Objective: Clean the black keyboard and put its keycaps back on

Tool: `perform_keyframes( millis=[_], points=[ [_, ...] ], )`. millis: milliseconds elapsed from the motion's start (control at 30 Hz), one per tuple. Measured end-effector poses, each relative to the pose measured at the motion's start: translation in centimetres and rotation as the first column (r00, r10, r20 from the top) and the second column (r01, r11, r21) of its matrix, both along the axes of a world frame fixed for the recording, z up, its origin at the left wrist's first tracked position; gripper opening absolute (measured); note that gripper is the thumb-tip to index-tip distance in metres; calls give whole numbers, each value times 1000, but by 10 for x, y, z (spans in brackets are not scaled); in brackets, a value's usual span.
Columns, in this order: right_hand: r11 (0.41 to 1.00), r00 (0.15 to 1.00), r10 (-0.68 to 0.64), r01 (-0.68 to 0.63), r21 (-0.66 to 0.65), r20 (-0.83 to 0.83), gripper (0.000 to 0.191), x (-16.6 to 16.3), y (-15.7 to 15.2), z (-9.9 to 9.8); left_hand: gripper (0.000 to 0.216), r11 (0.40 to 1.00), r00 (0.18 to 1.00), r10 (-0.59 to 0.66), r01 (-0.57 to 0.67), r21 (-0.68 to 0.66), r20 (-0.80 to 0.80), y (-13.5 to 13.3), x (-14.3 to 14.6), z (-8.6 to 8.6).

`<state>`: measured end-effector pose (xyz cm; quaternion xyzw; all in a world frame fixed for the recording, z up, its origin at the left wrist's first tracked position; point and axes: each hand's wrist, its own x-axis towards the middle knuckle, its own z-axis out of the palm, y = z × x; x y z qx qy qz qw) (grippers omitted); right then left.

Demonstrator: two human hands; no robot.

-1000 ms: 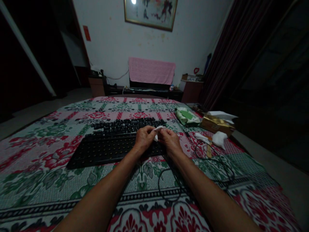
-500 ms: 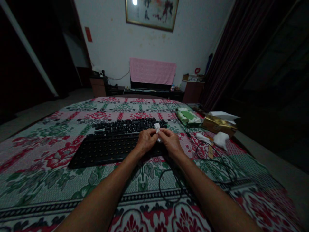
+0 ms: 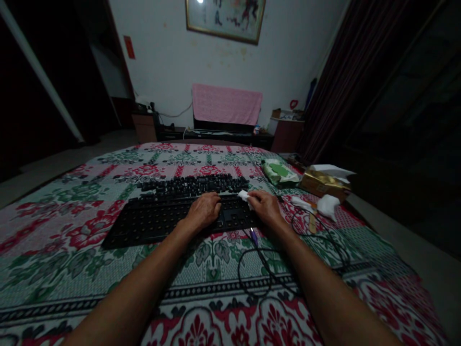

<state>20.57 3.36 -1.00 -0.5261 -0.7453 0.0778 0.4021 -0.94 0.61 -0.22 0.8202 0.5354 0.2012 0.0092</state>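
A black keyboard base (image 3: 158, 222) with its keycaps removed lies on a flowered bedspread (image 3: 72, 240). Behind it sits a row of loose black keycaps (image 3: 194, 184). My left hand (image 3: 203, 211) rests on the keyboard base with its fingers curled, nothing visible in it. My right hand (image 3: 264, 206) pinches a small white wipe (image 3: 244, 195) and holds it against the right end of the keyboard base.
The keyboard's black cable (image 3: 266, 269) loops across the bedspread near my right forearm. A green wipe pack (image 3: 280, 173), a gold box (image 3: 322, 185) and crumpled white tissues (image 3: 326, 205) lie at the right. A pink cloth (image 3: 226, 104) covers a screen by the far wall.
My hands have parted. The left let go of the wipe and dropped onto the keyboard base; the right carried the wipe right and down to the keyboard's right end.
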Motion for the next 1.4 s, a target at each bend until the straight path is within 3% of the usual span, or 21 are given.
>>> perform_keyframes(
  millis=[233,400,667,833,1033,1200,1400],
  points=[
    [999,937,-52,46,28,346,24,-17,5,2,29,999,1000,-16,16,46,7,-4,-1,-5],
    [1000,862,1,3,-8,507,26,-18,7,6,31,998,999,-14,16,56,-30,-3,-2,-6],
    [995,864,97,-81,-55,494,27,-2,-14,7,31,999,1000,4,-4,52,-6,-3,-2,-9],
    [987,861,155,-114,-112,485,24,3,-22,17,31,998,1000,-7,7,65,-6,-3,-2,-8],
    [999,895,33,-43,12,445,24,-2,-8,15,31,997,1000,7,-6,75,-12,-4,0,-8],
    [998,872,22,-48,40,489,24,-10,3,4,32,996,1000,-1,3,92,-16,-5,0,-9],
    [998,874,-64,55,32,482,26,19,7,1,32,995,1000,2,1,97,-28,-4,-1,-9]
  ],
)
